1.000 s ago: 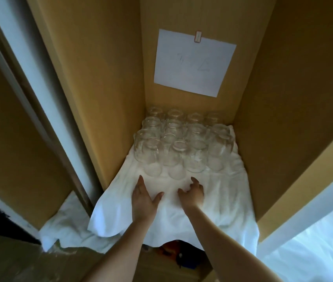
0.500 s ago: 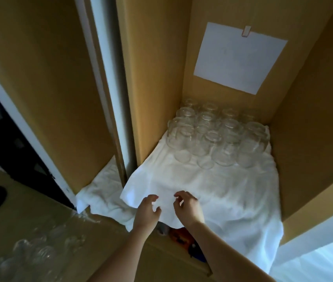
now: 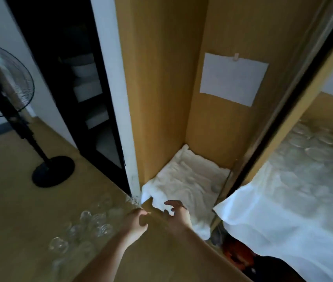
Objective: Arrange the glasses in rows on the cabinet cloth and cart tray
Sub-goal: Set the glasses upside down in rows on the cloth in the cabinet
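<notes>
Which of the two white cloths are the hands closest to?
The crumpled white cloth in the narrow left compartment: the right hand is at its front edge. The other white cloth, bearing clear glasses, lies past the divider.

Cloth (image 3: pixel 190 180) plain white. Cabinet (image 3: pixel 157 88) yellow-tan, no pattern. Paper (image 3: pixel 232 78) white, blank. Fan (image 3: pixel 5 78) black. Glasses (image 3: pixel 92 222) clear.

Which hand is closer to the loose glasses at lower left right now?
Left. The left hand hovers just right of the glasses, not touching them; the right hand is farther right, at the front corner of the white cloth.
</notes>
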The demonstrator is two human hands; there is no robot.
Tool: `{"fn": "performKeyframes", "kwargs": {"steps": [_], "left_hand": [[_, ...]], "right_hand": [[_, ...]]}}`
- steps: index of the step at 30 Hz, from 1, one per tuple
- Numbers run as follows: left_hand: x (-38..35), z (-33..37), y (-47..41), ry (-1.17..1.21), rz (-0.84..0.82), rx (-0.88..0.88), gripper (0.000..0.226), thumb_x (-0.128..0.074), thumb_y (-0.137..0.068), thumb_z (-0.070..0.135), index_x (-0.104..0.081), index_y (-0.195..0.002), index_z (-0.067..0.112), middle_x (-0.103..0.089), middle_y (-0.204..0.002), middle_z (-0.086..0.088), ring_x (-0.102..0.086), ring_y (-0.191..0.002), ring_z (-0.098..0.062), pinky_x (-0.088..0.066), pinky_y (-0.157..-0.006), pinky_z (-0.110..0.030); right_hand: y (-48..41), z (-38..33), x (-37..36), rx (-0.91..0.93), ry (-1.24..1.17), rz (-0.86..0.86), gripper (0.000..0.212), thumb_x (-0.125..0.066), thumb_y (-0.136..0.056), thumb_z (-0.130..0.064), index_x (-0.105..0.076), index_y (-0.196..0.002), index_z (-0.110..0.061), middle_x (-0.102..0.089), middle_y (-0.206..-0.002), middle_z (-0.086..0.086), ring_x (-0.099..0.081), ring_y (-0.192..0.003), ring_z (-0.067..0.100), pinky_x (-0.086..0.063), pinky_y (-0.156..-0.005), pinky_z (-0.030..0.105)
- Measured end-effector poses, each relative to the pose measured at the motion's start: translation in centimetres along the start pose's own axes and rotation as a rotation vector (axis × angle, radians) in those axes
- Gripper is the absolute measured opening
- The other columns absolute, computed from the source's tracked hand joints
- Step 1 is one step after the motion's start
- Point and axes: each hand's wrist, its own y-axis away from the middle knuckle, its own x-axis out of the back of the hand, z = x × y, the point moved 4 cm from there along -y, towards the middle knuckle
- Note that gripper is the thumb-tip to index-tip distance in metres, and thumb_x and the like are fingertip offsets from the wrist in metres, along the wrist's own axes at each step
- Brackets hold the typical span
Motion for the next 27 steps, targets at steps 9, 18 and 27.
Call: {"fn": "performKeyframes", "kwargs": {"steps": [9,18,27], "left_hand": [[2.3,-3.6,-5.6,-0.084,-0.152,-0.042,0.047,-0.063,-0.087,0.025,-0.049,-0.133,0.027,-0.046,-0.139,0.007,-0.057,-0.109,-0.012,-0.046,-0.091,-0.020],[2.1,1.0,-17.2,-0.091,-0.230,-0.090,0.045,-0.067,-0.084,0.022,-0.054,-0.127,0.022,-0.050,-0.136,0.007,-0.052,-0.119,-0.010,-0.040,-0.100,-0.020],[6.5,7.6,-30.3,-0.113,-0.237,-0.082,0.048,-0.062,-0.085,0.024,-0.049,-0.131,0.024,-0.051,-0.131,0.002,-0.061,-0.103,-0.021,-0.048,-0.074,-0.023]], "right_hand": [[-4.9,0.9,-4.1,-0.272,-0.048,-0.004,0.048,-0.059,-0.086,-0.022,-0.049,-0.133,-0.023,-0.054,-0.134,0.002,-0.053,-0.119,0.019,-0.041,-0.093,0.024],[-17.7,0.8,0.1,-0.363,-0.111,0.115,0.053,-0.060,-0.089,-0.022,-0.042,-0.138,-0.022,-0.051,-0.137,0.004,-0.052,-0.122,0.022,-0.040,-0.094,0.024],[-28.1,-1.4,4.5,-0.319,-0.128,0.131,0.054,-0.063,-0.087,-0.019,-0.042,-0.137,-0.017,-0.050,-0.137,0.007,-0.047,-0.126,0.019,-0.034,-0.101,0.022]]}}
